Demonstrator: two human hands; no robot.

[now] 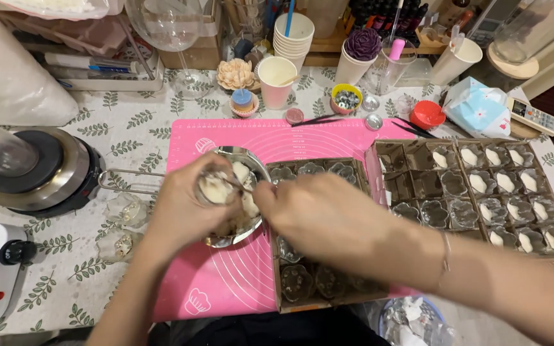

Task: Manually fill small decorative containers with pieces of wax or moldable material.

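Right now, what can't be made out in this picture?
- Head view: what the left hand grips; motion blur smears the small glass cup.
- What the right hand pinches; its fingers cover it.
- Middle moulds of the near cardboard tray; the right forearm hides them.
- The round bowl at the bottom edge is cut off.
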